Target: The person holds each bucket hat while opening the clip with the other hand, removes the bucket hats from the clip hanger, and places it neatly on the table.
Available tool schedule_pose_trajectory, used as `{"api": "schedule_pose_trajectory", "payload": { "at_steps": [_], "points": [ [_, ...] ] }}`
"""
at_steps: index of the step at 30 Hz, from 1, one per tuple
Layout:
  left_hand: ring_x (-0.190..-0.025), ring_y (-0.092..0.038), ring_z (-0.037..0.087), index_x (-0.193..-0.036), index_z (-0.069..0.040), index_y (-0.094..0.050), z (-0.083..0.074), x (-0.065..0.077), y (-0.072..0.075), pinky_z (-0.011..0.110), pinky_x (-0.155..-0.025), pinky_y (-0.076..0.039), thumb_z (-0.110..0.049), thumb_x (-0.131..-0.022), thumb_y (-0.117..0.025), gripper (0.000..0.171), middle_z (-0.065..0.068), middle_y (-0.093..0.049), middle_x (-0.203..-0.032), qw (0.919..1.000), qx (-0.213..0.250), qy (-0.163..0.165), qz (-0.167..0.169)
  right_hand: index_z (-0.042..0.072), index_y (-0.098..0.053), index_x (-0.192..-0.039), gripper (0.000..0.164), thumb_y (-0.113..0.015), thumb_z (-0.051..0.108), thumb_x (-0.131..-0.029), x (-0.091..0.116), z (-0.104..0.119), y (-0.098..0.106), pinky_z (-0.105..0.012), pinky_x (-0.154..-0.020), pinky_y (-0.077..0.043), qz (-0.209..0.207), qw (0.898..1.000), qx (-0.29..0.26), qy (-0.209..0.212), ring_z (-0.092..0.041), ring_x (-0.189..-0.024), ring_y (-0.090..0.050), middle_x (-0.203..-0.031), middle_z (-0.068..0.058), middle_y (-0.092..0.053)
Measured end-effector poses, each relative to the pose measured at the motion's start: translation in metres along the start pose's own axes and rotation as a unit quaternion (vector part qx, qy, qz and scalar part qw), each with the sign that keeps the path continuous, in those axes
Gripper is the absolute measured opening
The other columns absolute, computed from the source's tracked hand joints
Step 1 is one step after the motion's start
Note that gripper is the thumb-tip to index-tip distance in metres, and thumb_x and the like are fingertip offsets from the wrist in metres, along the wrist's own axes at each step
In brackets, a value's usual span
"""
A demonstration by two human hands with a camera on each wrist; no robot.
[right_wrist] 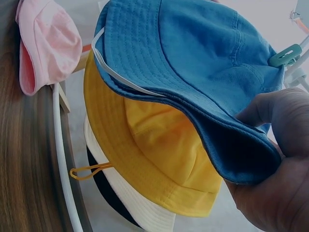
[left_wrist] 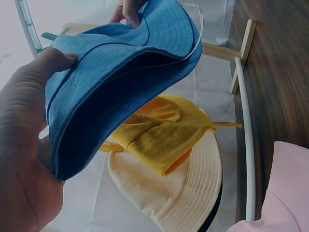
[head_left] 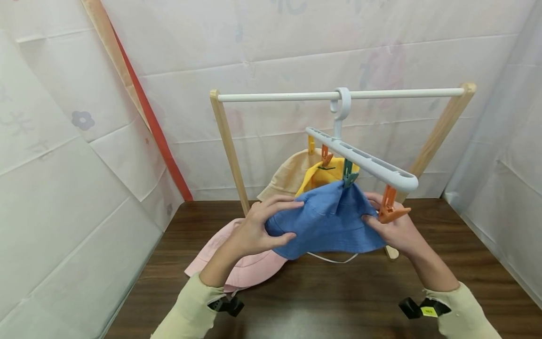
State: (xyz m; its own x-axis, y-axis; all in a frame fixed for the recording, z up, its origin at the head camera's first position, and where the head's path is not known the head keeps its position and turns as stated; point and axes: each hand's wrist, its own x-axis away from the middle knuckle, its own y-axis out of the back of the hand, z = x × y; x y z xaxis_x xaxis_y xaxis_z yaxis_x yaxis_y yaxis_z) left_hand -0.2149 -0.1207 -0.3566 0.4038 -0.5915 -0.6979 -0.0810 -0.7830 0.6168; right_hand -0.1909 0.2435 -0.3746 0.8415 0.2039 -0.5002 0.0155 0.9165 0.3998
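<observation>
A blue bucket hat (head_left: 326, 221) hangs by its crown from a dark green clip (head_left: 349, 173) on a light grey clip hanger (head_left: 360, 157). My left hand (head_left: 264, 226) holds its left side, thumb and fingers spread around the fabric. On the right side, my right hand (head_left: 394, 228) grips the hat, with the thumb in front and the fingers partly hidden behind. A white cord (right_wrist: 120, 77) runs along the brim. Behind it hang a yellow bucket hat (right_wrist: 164, 145) and a cream bucket hat (head_left: 288, 174). Close to my right hand, an orange clip (head_left: 389, 207) hangs without a hat.
The hanger hooks over the white rod (head_left: 275, 97) of a wooden-legged rack (head_left: 228, 146). A pink bucket hat (head_left: 254, 273) lies on the dark wooden table (head_left: 338, 301), left of the blue hat. Pale sheets (head_left: 211, 47) stand behind and at the sides.
</observation>
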Motion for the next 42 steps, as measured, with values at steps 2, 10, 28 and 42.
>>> {"api": "schedule_pose_trajectory", "payload": {
  "at_steps": [2, 10, 28, 42],
  "points": [
    [-0.138, -0.072, 0.032, -0.148, -0.011, -0.071, -0.002, -0.001, 0.000, 0.043, -0.117, -0.059, -0.010, -0.087, -0.092, 0.064, 0.014, -0.073, -0.149, 1.0000, -0.008, 0.001, 0.003, -0.007, -0.066, -0.146, 0.047, -0.070, -0.011, -0.099, 0.000, 0.000, 0.000, -0.010, -0.099, -0.051, 0.002, 1.000, -0.002, 0.001, 0.013, -0.124, -0.065, -0.133, 0.037, -0.070],
    [-0.136, -0.074, 0.028, -0.145, -0.014, -0.074, -0.005, -0.002, -0.002, 0.042, -0.111, -0.061, -0.013, -0.086, -0.091, 0.061, 0.011, -0.074, -0.147, 0.9993, -0.032, 0.018, 0.011, -0.008, -0.066, -0.145, 0.047, -0.071, -0.012, -0.099, 0.000, 0.001, 0.001, -0.010, -0.100, -0.050, 0.003, 1.000, 0.000, 0.003, 0.014, -0.125, -0.064, -0.134, 0.037, -0.069],
    [-0.130, -0.074, 0.027, -0.142, -0.013, -0.076, -0.006, 0.003, -0.008, 0.038, -0.110, -0.055, -0.007, -0.087, -0.091, 0.057, 0.010, -0.077, -0.137, 0.9988, -0.020, 0.042, 0.016, 0.006, -0.075, -0.136, 0.045, -0.070, -0.018, -0.097, 0.001, 0.000, 0.000, -0.013, -0.089, -0.054, -0.011, 0.999, -0.021, 0.036, 0.004, -0.110, -0.065, -0.123, 0.025, -0.074],
    [-0.125, -0.075, 0.029, -0.141, -0.008, -0.075, -0.004, -0.003, -0.018, 0.040, -0.105, -0.066, -0.002, -0.089, -0.088, 0.054, 0.015, -0.075, -0.137, 0.9997, 0.010, 0.014, 0.019, 0.019, -0.076, -0.140, 0.058, -0.071, -0.018, -0.095, 0.003, 0.001, 0.011, -0.014, -0.087, -0.053, -0.026, 0.998, -0.026, 0.042, 0.000, -0.105, -0.067, -0.121, 0.021, -0.076]
  ]
}}
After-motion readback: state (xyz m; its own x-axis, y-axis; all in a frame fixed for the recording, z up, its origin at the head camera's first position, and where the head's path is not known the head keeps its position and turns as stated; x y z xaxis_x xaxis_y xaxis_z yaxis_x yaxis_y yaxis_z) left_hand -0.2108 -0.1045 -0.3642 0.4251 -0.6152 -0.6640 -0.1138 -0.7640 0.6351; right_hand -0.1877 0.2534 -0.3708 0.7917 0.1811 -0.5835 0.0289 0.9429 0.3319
